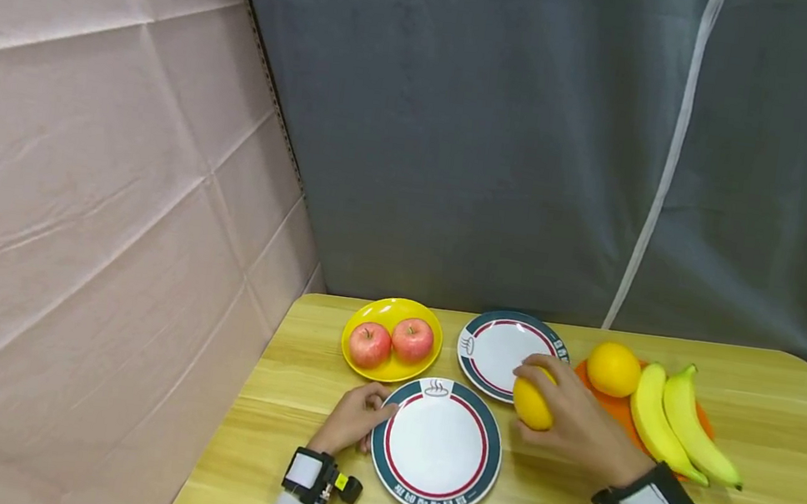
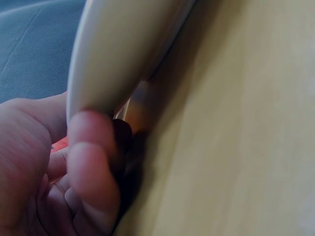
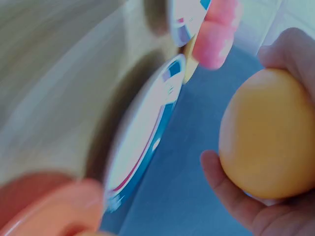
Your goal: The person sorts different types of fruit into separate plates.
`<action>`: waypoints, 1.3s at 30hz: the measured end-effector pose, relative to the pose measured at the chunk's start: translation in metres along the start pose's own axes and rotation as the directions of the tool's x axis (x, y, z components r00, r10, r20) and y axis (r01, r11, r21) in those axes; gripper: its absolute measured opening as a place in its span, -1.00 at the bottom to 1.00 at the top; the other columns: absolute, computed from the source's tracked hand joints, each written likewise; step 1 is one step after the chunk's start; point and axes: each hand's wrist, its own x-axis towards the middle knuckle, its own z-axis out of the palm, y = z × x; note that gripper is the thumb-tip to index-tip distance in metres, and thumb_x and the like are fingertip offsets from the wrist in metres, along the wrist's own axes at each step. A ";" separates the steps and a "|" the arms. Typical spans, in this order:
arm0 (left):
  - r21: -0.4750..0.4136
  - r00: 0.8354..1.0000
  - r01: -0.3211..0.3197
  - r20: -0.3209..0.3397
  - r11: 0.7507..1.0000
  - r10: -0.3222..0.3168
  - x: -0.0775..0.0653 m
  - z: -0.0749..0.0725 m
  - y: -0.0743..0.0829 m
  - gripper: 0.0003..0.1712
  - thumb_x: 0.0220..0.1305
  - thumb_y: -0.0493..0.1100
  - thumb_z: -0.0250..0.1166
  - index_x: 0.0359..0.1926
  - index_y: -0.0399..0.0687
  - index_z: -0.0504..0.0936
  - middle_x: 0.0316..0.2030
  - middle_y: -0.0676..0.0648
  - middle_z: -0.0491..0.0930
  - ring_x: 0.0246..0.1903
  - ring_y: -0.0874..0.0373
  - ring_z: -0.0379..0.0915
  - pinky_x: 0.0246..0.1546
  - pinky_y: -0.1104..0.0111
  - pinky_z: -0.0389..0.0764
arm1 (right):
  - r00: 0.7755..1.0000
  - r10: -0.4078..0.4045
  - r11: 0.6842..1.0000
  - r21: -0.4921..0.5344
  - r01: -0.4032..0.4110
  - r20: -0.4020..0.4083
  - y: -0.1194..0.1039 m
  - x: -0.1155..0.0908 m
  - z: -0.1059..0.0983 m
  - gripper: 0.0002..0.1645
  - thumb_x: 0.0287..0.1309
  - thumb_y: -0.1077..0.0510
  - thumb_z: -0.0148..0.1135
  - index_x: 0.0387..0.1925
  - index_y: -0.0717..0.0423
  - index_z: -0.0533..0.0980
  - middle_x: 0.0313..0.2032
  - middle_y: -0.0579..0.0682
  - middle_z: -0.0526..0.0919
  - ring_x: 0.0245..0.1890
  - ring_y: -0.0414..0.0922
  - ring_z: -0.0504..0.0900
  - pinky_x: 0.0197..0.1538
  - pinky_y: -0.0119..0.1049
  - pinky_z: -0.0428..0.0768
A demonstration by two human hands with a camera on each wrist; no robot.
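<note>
My right hand point(image 1: 583, 421) holds an orange point(image 1: 533, 399) in its curled fingers, above the table between the two white plates and the fruit at right. In the right wrist view, thumb and fingers wrap around the orange point(image 3: 268, 135). My left hand point(image 1: 353, 416) grips the left rim of the nearer white plate point(image 1: 435, 449), which has a dark green and red border. The left wrist view shows that plate's pale underside point(image 2: 123, 49), with the rim between the thumb and a curled finger point(image 2: 91, 157). A second such plate point(image 1: 505, 350) lies behind it, bare on top.
At back left, a yellow plate point(image 1: 390, 311) bears two apples point(image 1: 369, 344). An orange plate point(image 1: 618, 409) at right carries another orange point(image 1: 613, 369) and two bananas point(image 1: 691, 430), which overhang its edge. A grey curtain point(image 1: 500, 146) hangs behind the wooden table point(image 1: 785, 467); pale cloth point(image 1: 116, 191) covers the left side.
</note>
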 end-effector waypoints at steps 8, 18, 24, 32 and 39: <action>0.005 1.000 0.009 -0.004 1.000 -0.009 -0.001 0.002 0.002 -0.71 0.46 0.01 0.40 0.00 -0.06 0.65 -0.45 0.00 0.53 -0.82 0.21 0.36 -0.80 0.48 0.47 | 0.991 -0.088 0.992 0.094 0.079 0.102 -0.040 0.035 0.026 -0.14 -0.14 0.00 0.75 0.24 -0.06 0.56 0.20 0.00 0.55 0.17 -0.05 0.56 0.14 -0.10 0.79; -0.007 1.000 -0.007 -0.003 1.000 0.007 0.000 0.005 0.002 -0.73 0.46 0.05 0.40 -0.01 -0.01 0.67 -0.48 0.02 0.51 -0.83 0.22 0.35 -0.79 0.49 0.47 | 0.934 -0.228 0.970 0.150 0.193 0.275 -0.085 0.045 0.068 -0.17 0.00 -0.10 0.64 0.32 -0.11 0.53 0.21 -0.07 0.55 0.18 -0.10 0.52 0.28 -0.12 0.72; -0.003 1.000 -0.024 -0.007 1.000 0.024 0.001 0.005 0.001 -0.75 0.46 0.03 0.40 -0.03 -0.01 0.67 -0.50 0.04 0.50 -0.85 0.24 0.33 -0.81 0.47 0.46 | 0.896 -0.259 0.961 0.191 0.201 0.360 -0.096 0.037 0.088 -0.13 0.08 -0.14 0.60 0.41 -0.11 0.48 0.26 -0.06 0.53 0.23 -0.07 0.52 0.30 -0.16 0.71; -0.029 0.999 -0.034 -0.010 0.999 0.033 0.000 0.003 0.002 -0.77 0.46 0.00 0.40 -0.06 -0.03 0.66 -0.51 0.03 0.48 -0.84 0.24 0.33 -0.82 0.48 0.44 | 0.887 -0.275 0.960 0.158 0.232 0.370 -0.097 0.029 0.102 -0.21 0.11 -0.22 0.58 0.31 -0.09 0.51 0.26 -0.04 0.53 0.21 -0.08 0.52 0.32 -0.18 0.70; -0.019 1.000 -0.022 -0.014 1.000 0.022 0.000 0.002 -0.001 -0.76 0.46 0.01 0.40 -0.05 -0.02 0.66 -0.51 0.04 0.49 -0.84 0.24 0.32 -0.82 0.47 0.45 | 0.894 -0.284 0.957 0.151 0.246 0.345 -0.098 0.027 0.104 -0.17 0.13 -0.29 0.56 0.34 -0.07 0.51 0.25 -0.04 0.53 0.21 -0.09 0.52 0.33 -0.18 0.69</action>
